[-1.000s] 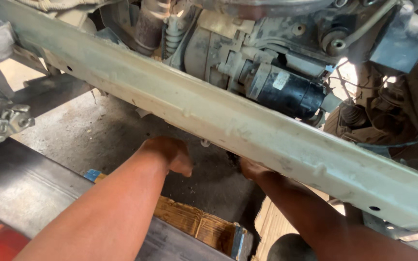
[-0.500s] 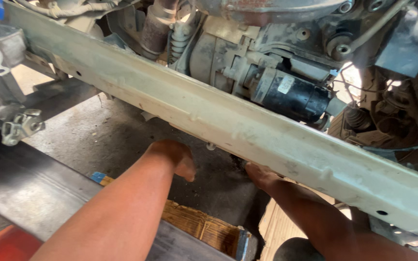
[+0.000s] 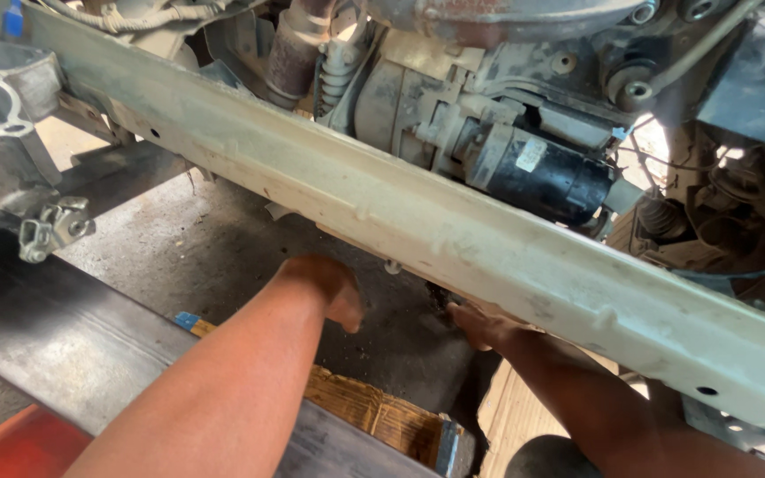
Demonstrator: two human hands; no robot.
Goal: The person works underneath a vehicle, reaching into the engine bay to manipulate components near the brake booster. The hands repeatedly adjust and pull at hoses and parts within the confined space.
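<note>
Both hands reach under the pale crossbeam point(image 3: 453, 239) at frame centre, left hand point(image 3: 334, 288) and right hand point(image 3: 480, 326) apart; their grip is hidden. Best to feel carefully beneath the black starter motor point(image 3: 546, 181).

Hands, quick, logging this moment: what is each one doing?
Left hand: under the pale beam, fingers hidden, grip cannot be told.
Right hand: same, cannot be told.

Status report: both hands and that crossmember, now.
Left hand and right hand both reach under the pale crossmember. Fingers hidden behind it; grip unconfirmed. Black starter motor above.
</note>
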